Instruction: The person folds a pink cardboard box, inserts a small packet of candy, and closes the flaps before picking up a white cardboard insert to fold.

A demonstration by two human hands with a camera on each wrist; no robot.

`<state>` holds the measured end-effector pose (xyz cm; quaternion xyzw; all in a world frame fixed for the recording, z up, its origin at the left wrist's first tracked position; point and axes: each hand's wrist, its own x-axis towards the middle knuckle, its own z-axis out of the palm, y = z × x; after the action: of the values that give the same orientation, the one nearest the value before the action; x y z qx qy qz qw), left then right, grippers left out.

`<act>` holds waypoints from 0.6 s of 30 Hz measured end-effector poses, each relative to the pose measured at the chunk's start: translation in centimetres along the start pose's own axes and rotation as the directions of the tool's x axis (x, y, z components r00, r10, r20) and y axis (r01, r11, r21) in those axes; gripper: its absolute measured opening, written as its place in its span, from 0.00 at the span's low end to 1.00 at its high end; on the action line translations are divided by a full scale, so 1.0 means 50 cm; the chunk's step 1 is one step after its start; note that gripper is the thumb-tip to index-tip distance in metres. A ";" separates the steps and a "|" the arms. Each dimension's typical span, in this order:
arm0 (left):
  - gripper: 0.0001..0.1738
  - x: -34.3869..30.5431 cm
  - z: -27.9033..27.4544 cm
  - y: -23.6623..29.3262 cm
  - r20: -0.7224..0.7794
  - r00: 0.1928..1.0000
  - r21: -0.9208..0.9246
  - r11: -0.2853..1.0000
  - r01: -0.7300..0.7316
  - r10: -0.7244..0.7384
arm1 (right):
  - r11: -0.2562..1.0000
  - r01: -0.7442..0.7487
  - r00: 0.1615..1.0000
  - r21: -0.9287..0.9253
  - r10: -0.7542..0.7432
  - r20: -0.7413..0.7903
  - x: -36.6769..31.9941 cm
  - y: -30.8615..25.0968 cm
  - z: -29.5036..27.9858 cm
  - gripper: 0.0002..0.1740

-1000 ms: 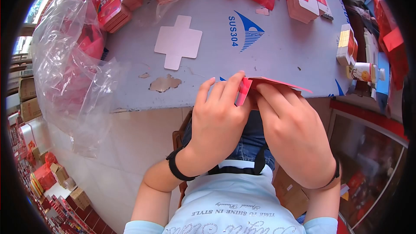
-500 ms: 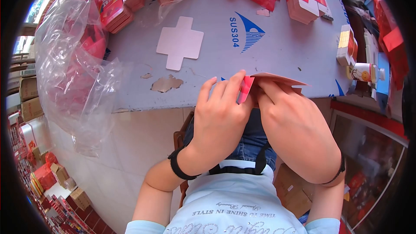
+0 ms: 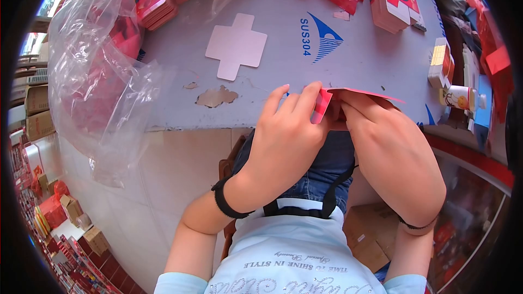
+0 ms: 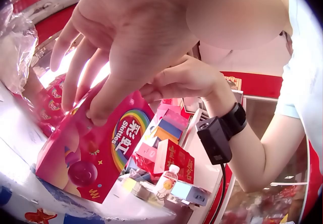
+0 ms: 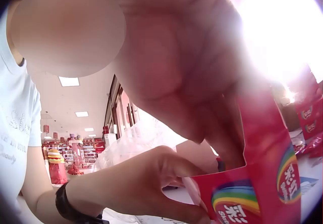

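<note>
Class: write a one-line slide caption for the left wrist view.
The left hand pinches a red Skittles box, with the right hand at its far edge and a white-capped bottle beyond.

Head view: a table [image 3: 370, 57] with a grey-blue covering, printed in blue, fills the upper centre; a worn patch [image 3: 217, 97] marks its surface left of centre. Pale floor tiles [image 3: 169, 174] extend below its near edge, with stocked shelves [image 3: 60, 261] at lower left. A brown chair [image 3: 224, 170] shows in part at lower centre; at lower right stands a glass-fronted cabinet [image 3: 476, 212] with a red upper edge. Right wrist view: rectangular lamps [image 5: 69, 81] are set in a pale ceiling [image 5: 58, 100] at left; strong white light floods the upper right.
</note>
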<state>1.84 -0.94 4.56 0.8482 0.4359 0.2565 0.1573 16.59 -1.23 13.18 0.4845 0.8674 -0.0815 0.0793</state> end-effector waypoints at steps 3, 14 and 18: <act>0.08 0.008 0.002 -0.003 0.023 0.999 0.009 0.999 -0.038 0.038 | 0.993 0.062 0.993 -0.101 -0.051 0.107 0.010 0.006 0.007 0.11; 0.06 0.021 0.017 -0.013 -0.016 0.996 0.083 0.993 -0.084 0.086 | 0.999 -0.026 0.995 0.041 0.021 0.102 0.024 0.019 0.021 0.10; 0.08 0.020 0.010 -0.011 0.010 0.998 0.064 0.995 -0.070 0.070 | 0.997 -0.017 0.998 0.074 0.012 0.069 0.024 0.022 0.030 0.10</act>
<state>2.28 0.18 4.17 0.8686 0.4134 0.2441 0.1224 16.99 -0.01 11.41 0.4903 0.8570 -0.1296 0.0913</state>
